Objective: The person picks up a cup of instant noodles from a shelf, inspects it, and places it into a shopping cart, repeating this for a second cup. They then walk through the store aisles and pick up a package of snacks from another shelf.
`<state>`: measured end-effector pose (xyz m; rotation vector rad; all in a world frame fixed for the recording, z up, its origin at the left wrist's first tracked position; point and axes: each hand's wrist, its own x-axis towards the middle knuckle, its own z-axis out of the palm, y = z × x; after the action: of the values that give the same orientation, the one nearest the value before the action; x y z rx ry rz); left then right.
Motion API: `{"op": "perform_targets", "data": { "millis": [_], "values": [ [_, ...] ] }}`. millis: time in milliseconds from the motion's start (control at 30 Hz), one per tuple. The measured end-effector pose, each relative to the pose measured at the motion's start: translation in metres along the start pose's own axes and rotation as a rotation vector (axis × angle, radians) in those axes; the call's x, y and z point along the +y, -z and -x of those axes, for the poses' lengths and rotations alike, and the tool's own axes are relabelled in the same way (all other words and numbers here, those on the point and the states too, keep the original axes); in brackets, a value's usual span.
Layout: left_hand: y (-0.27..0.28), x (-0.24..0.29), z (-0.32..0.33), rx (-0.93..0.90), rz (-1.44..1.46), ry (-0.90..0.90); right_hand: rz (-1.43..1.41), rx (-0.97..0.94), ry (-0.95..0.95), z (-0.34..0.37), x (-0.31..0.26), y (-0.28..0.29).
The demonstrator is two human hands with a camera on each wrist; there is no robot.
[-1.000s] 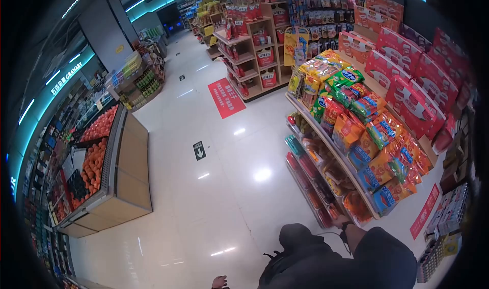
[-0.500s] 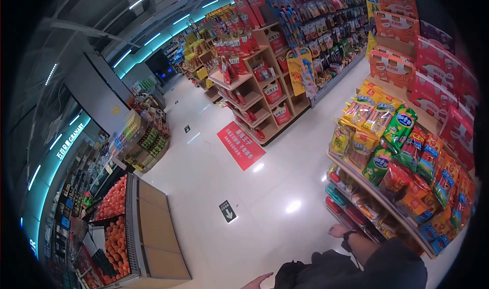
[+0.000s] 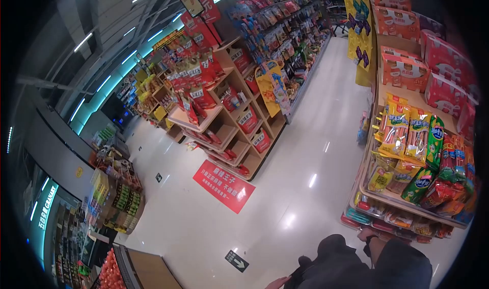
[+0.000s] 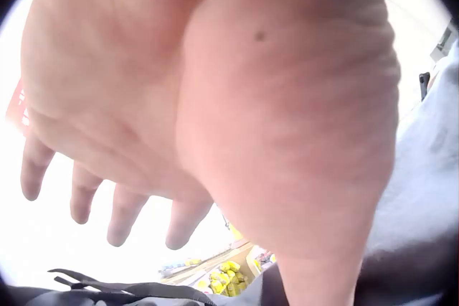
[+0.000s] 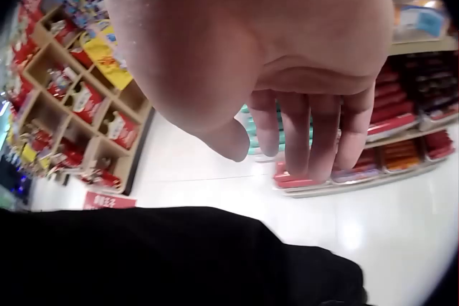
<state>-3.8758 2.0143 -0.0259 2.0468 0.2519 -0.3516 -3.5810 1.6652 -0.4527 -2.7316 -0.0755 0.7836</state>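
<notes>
My left hand (image 3: 278,283) hangs low at the bottom of the head view. In the left wrist view its palm and four relaxed fingers (image 4: 84,195) show, holding nothing. My right hand (image 3: 365,234) is beside the lower tiers of a snack shelf (image 3: 407,211). Seen from the right wrist, its fingers (image 5: 324,137) hang loosely bent with nothing in them, overlapping red packs (image 5: 391,125) and green packs (image 5: 252,128) on the low shelf. On that shelf's top lie yellow sausage packs (image 3: 395,128) and green bags (image 3: 419,185).
Ahead stands a wooden shelf (image 3: 275,131) of red snack bags, with a red floor sign (image 3: 224,186) before it. Between it and the right-hand display runs an aisle (image 3: 326,115). A fruit stand (image 3: 147,266) is at the lower left. Red gift boxes (image 3: 402,24) are stacked at right.
The view has turned right and moved forward. The fruit stand has slid toward the lower left, and the aisle beyond the wooden shelf has come into sight. Both hands stay free of goods.
</notes>
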Motion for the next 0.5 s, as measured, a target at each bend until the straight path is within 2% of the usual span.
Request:
{"op": "perform_targets", "data": {
  "millis": [33, 67, 100, 167, 200, 233, 300, 367, 433, 500],
  "values": [
    [0.026, -0.023, -0.017, -0.080, -0.042, -0.022, -0.046, -0.217, -0.248, -0.016, 0.046, -0.039],
    [0.051, -0.030, -0.037, -0.103, -0.058, -0.031, -0.164, -0.335, -0.423, 0.027, 0.024, 0.006],
    [0.073, -0.037, -0.057, -0.173, -0.114, -0.031, -0.135, -0.357, -0.497, 0.030, 0.039, -0.016],
    [0.117, -0.049, -0.105, -0.311, -0.235, -0.033, 0.008, -0.219, -0.594, 0.093, -0.062, 0.044],
    [0.133, -0.065, -0.135, -0.334, -0.332, -0.181, -0.117, -0.393, -0.622, 0.059, -0.033, 0.002],
    [0.153, -0.066, -0.166, -0.351, -0.347, -0.195, -0.238, -0.568, -0.641, 0.034, -0.012, -0.039],
    [0.188, -0.061, -0.229, -0.371, -0.309, -0.272, -0.415, -0.650, -0.601, -0.003, -0.047, -0.072],
    [0.225, -0.040, -0.313, -0.383, -0.279, -0.381, -0.521, -0.739, -0.370, -0.058, -0.119, -0.042],
    [0.259, -0.014, -0.373, -0.410, -0.232, -0.440, -0.799, -0.636, -0.367, -0.124, -0.169, -0.023],
    [0.286, -0.001, -0.408, -0.431, -0.162, -0.464, -0.769, -0.507, -0.299, -0.219, -0.203, -0.014]
  ]
}}
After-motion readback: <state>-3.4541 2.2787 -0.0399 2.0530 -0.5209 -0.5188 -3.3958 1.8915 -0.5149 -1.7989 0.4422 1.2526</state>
